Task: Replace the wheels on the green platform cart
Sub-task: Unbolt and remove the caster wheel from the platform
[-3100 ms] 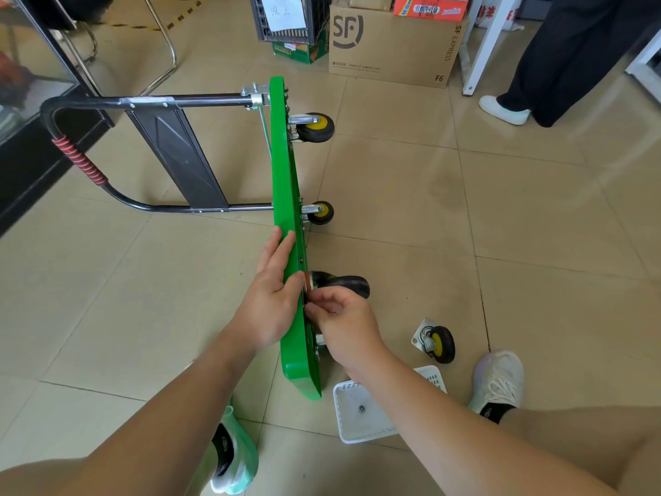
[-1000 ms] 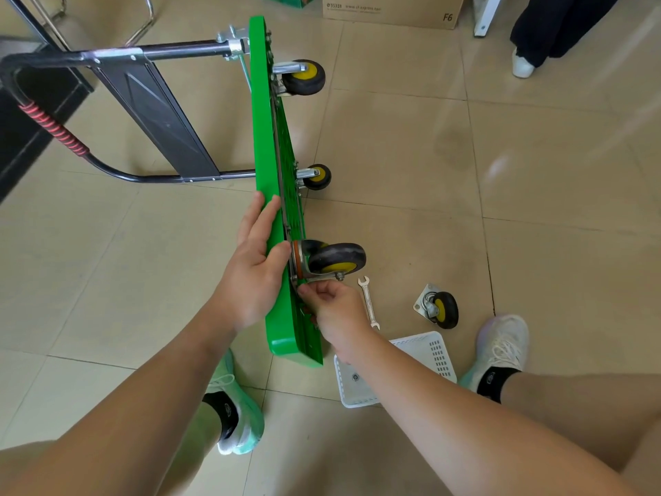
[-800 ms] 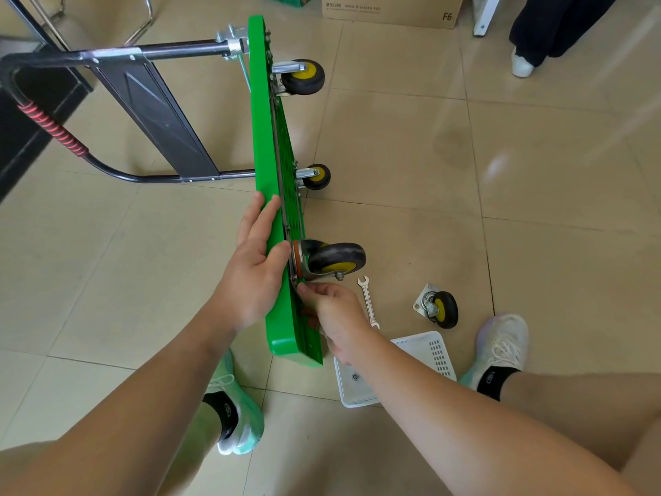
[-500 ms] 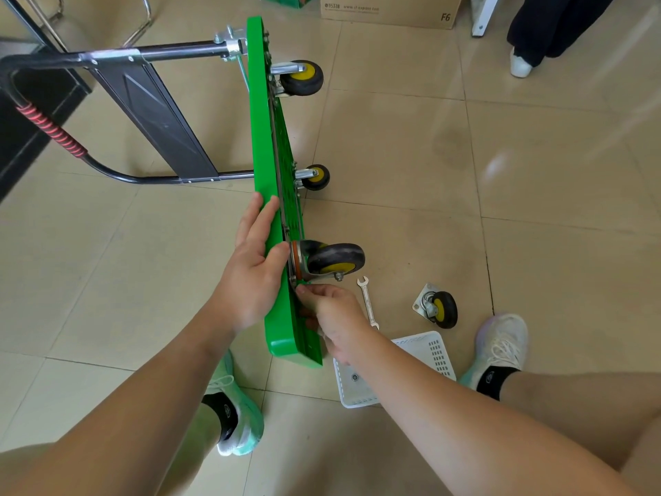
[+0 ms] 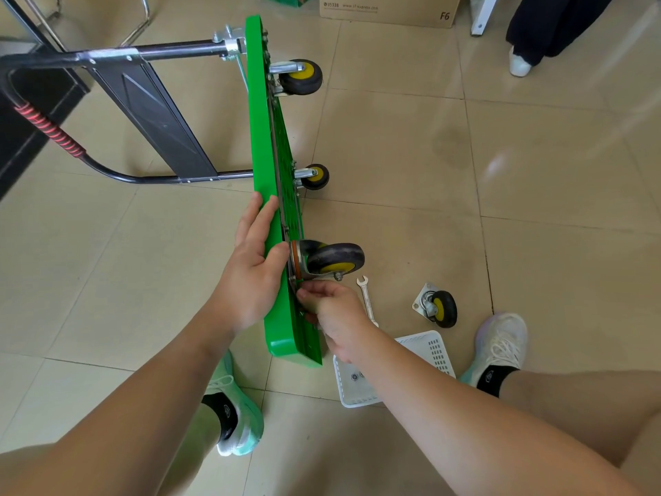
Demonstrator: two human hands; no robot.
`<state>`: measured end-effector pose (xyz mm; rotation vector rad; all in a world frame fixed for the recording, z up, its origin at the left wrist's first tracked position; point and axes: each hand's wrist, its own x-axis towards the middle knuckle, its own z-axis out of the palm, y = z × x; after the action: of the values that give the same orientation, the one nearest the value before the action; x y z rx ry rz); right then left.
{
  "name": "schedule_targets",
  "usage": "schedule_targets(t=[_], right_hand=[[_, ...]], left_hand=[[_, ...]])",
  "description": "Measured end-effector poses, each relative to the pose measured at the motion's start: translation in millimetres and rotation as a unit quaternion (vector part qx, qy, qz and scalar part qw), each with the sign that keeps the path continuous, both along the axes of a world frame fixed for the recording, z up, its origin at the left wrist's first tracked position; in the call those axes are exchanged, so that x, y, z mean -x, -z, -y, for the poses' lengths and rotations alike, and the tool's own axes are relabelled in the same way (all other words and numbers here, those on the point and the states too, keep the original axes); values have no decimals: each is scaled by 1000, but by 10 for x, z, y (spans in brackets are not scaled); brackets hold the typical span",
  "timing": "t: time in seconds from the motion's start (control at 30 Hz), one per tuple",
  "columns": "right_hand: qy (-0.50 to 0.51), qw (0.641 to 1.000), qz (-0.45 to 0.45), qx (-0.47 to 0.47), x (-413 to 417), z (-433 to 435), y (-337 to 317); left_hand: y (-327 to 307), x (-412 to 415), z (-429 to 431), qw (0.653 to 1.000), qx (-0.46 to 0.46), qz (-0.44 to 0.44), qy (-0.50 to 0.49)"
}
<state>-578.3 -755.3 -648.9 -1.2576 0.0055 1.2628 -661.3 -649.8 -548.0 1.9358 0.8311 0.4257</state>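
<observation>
The green platform cart [image 5: 263, 145], a flat plastic deck, stood on one long edge on the beige tiled floor [image 5: 400, 145]. Its long axis ran from just in front of the person's feet away toward the brown cardboard box [image 5: 386, 10]. The load face pointed left and the ribbed underside pointed right. Its black tubular handle with a red wrapped grip [image 5: 161, 53] stuck out to the left from the far end.

The left hand [image 5: 255, 266] lay flat against the load face near the upper edge, fingers straight and together, thumb hooked over the rim. The right hand [image 5: 338, 316] was on the underside, its curled fingertips pinched together on the lower corner of the steel mounting plate [image 5: 294, 266]. Whether a bolt sat between them could not be told. That plate carried a large swivel caster with a dark tyre and yellow hub [image 5: 334, 259], its wheel pointing right.

At the far end were a smaller yellow-hubbed caster [image 5: 300, 77] by the upper edge and another small caster [image 5: 316, 177] by the floor.

On the floor to the right lay a silver open-ended spanner [image 5: 366, 297], a loose black caster on a square plate [image 5: 438, 307] and a white perforated plastic basket [image 5: 425, 352].
</observation>
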Motion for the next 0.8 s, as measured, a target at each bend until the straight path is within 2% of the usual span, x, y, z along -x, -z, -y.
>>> schedule_targets(t=[0.2, 0.4, 0.57, 0.7, 0.8], right_hand=[[-3, 1000, 16, 4, 15, 15, -7], [-13, 1000, -21, 3, -3, 12, -20], [1, 1000, 21, 5, 9, 14, 0], [-14, 1000, -13, 11, -12, 3, -18], [-20, 1000, -4, 14, 11, 11, 1]], left_hand=[[-6, 4, 0, 1000, -3, 0, 2], [-3, 6, -4, 1000, -5, -3, 2], [-5, 7, -3, 1000, -2, -5, 3], [-14, 2, 0, 1000, 0, -4, 0], [-22, 6, 5, 1000, 2, -2, 0]])
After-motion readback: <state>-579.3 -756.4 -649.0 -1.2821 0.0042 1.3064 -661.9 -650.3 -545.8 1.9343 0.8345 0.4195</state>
